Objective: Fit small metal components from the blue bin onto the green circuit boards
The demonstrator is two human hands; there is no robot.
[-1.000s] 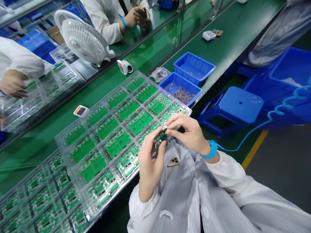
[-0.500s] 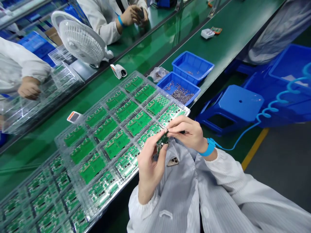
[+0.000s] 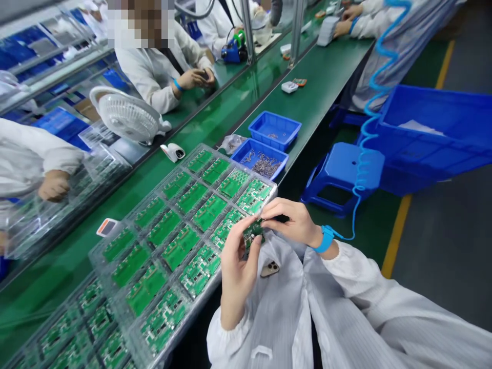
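Note:
A small green circuit board point(image 3: 254, 233) is held upright between the thumb and fingers of my left hand point(image 3: 238, 266), close to my chest. My right hand point(image 3: 292, 221) is closed in a pinch at the board's upper right edge; whatever its fingertips hold is too small to make out. Left of my hands lies a clear plastic tray point(image 3: 96, 257) with rows of green boards in its pockets. The nearest row of boards point(image 3: 200, 269) carries mounted parts. A blue wrist strap point(image 3: 326, 240) is on my right wrist.
Beyond the tray stand a blue bin of small metal parts point(image 3: 265, 165) and another blue bin point(image 3: 274, 128). A second tray point(image 3: 69, 328) sits lower left. A white fan point(image 3: 126, 115) and co-workers are across the bench. A blue stool point(image 3: 346, 164) and coiled cord point(image 3: 363, 159) are at right.
My view has tilted up and turned right, showing more of the bench and co-workers. Both hands stay at the circuit board, which appears tilted a little differently.

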